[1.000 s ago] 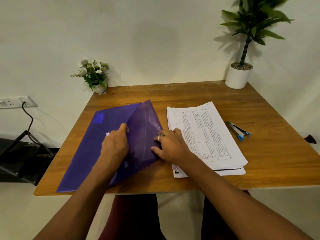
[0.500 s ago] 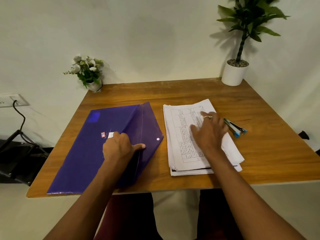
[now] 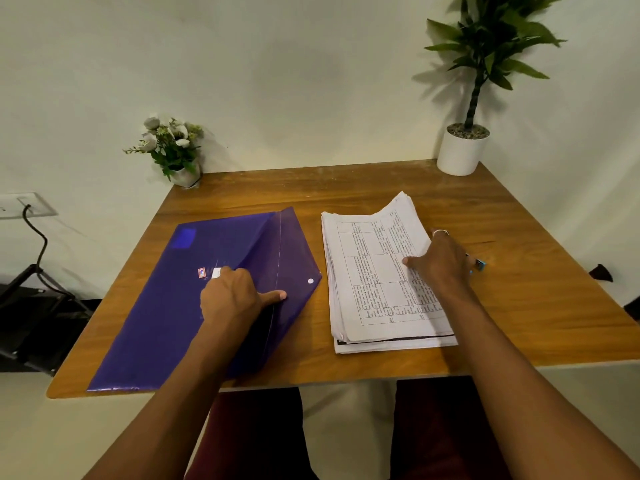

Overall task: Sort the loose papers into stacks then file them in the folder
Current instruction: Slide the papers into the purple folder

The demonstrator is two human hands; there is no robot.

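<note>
A purple plastic folder lies on the left half of the wooden table, its pointed flap folded out to the right. My left hand holds the folder at its mouth, fingers curled and thumb stretched onto the flap; a dark gap shows below the hand. To the right sits a stack of printed papers. My right hand grips the stack's right edge, thumb on top and fingers underneath. The stack's far right corner is lifted and curled.
A blue stapler pokes out from behind my right hand. A white potted plant stands at the back right corner and a small flower pot at the back left. A wall socket with a cable is off to the left.
My right hand left the folder flap, crossed the papers and took hold of the stack's right edge, lifting its far corner. My left hand slid to the folder's mouth and stays there.
</note>
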